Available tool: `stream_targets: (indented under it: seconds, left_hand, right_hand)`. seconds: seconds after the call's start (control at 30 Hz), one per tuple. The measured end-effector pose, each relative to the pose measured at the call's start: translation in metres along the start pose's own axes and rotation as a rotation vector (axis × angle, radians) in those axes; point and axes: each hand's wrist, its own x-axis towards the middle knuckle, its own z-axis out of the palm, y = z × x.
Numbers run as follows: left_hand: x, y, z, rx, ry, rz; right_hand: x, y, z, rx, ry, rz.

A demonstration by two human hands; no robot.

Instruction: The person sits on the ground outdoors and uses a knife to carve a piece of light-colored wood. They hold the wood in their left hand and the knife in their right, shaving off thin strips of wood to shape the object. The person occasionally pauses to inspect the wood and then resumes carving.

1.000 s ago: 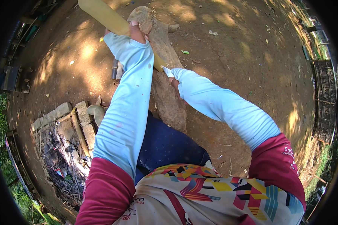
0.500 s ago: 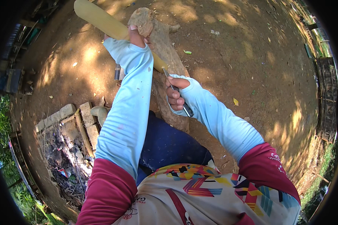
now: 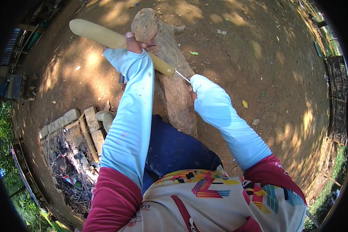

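My left hand [image 3: 133,43] is closed round the middle of a long, smooth, yellowish-tan piece [image 3: 96,33] with a broad rounded far end; it looks like carved wood, but I cannot tell for sure. The piece slants across a log [image 3: 176,58], its narrower end resting over the log. My right hand [image 3: 191,88] grips a knife [image 3: 181,75], with most of its fingers and the handle hidden by the sleeve. The thin blade points up and left, its tip at the narrow end of the piece, where a small mark shows.
At the lower left lies a hearth of ash and scraps edged with bricks [image 3: 58,123], with a stick [image 3: 88,137] inside it. A boot-like grey-green object [image 3: 105,118] stands beside it. A woven fence [image 3: 336,100] runs along the right. Leaves dot the bare earth.
The piece's broad end has swung down and left, tilting it flatter. My right hand has turned over and moved right; the blade now reaches out toward the narrow end.
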Motion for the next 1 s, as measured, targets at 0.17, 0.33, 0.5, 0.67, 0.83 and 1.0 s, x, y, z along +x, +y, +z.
stream_targets:
  seconds: [0.17, 0.33, 0.5, 0.67, 0.83, 1.0]
  left_hand:
    - [-0.003, -0.001, -0.009, -0.001, 0.071, -0.046]
    - [-0.02, 0.001, -0.019, 0.062, 0.142, -0.077]
    - [-0.04, 0.008, -0.034, 0.029, 0.193, -0.082]
    - [-0.062, -0.007, -0.086, 0.102, 0.132, -0.103]
    - [-0.039, 0.017, -0.123, 0.277, 0.258, -0.003]
    - [0.004, 0.049, -0.132, 1.204, 0.335, 0.479]
  right_hand:
    - [0.001, 0.009, -0.02, 0.172, 0.029, -0.042]
    - [0.028, 0.002, 0.008, 0.524, 0.14, 0.115]
    - [0.047, 0.0, 0.017, 0.642, 0.159, -0.02]
    - [0.06, 0.007, 0.004, 0.703, 0.069, -0.12]
    - [0.079, 0.012, -0.007, 0.699, -0.034, -0.193]
    - [0.086, 0.01, -0.018, 0.545, -0.065, -0.233]
